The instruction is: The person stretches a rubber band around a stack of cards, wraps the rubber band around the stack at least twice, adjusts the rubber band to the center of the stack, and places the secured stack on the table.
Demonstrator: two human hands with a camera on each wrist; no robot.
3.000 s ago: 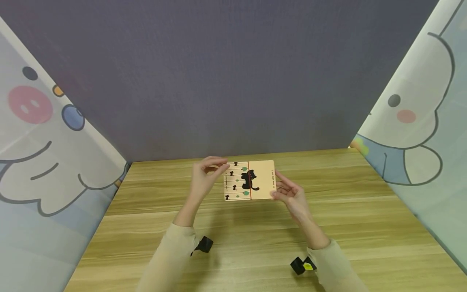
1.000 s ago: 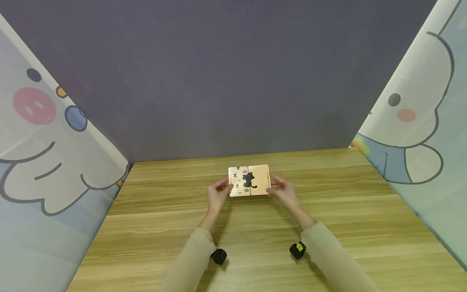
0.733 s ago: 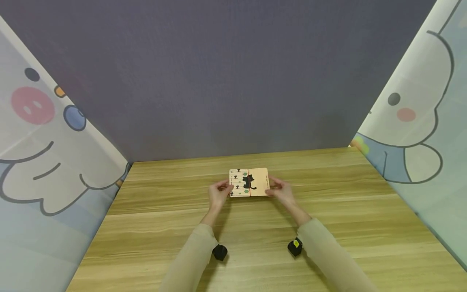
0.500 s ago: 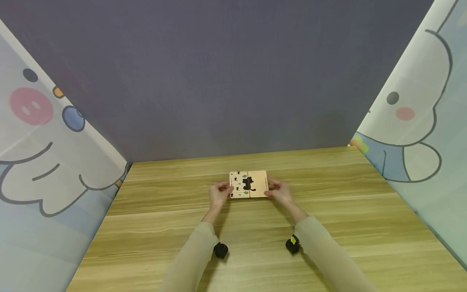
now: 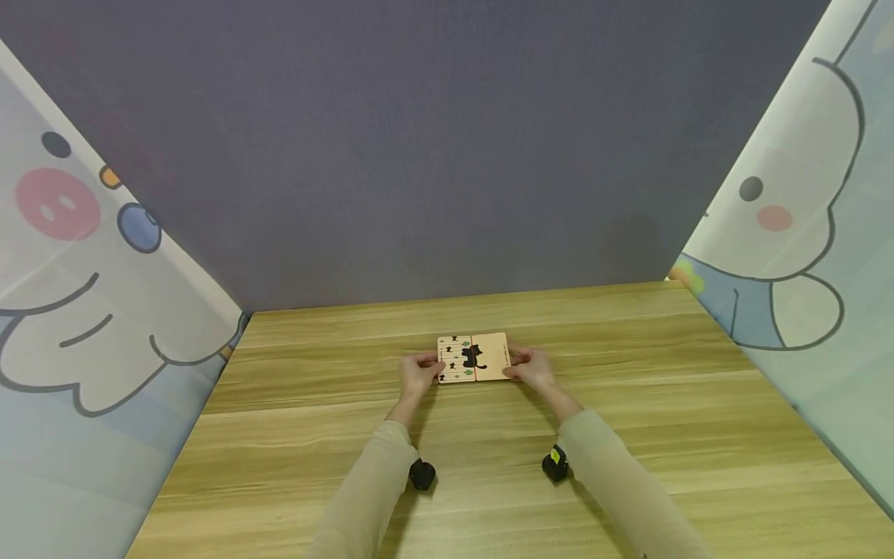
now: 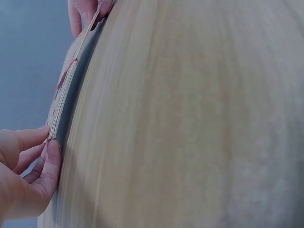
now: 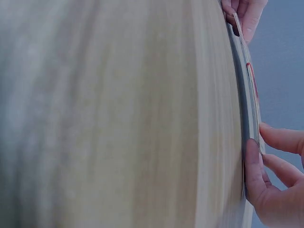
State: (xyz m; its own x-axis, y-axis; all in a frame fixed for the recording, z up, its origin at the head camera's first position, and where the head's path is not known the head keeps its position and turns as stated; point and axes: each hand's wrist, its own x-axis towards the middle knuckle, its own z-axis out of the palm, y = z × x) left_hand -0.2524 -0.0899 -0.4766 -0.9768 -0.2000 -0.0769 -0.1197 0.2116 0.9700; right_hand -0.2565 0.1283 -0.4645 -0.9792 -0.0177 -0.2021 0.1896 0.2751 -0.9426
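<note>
A small notebook [image 5: 493, 359] with a black cat on its cover lies between my hands in the head view. One half is plain beige, the other has lines and tiny cats, and a red band runs across the middle. My left hand [image 5: 417, 374] pinches its left edge, thumb toward me. On the opposite edge my right hand [image 5: 534, 369] pinches it likewise. From the side, in the left wrist view, the notebook [image 6: 65, 92] shows layered page edges close over the tabletop, with a dark shadow beneath. The right wrist view shows the red band on the notebook [image 7: 254, 88].
The light wood-grain table [image 5: 293, 435] extends around both forearms. Behind it rises a dark grey panel [image 5: 447, 155]. Cartoon-printed curtains [image 5: 775, 310] flank the table on both sides. A small black wrist device [image 5: 422, 474] hangs under each sleeve.
Three seconds ago my left hand was at the notebook's upper left corner; it has since moved down to the left edge. Both hands have lowered the notebook toward the table, and it lies flatter.
</note>
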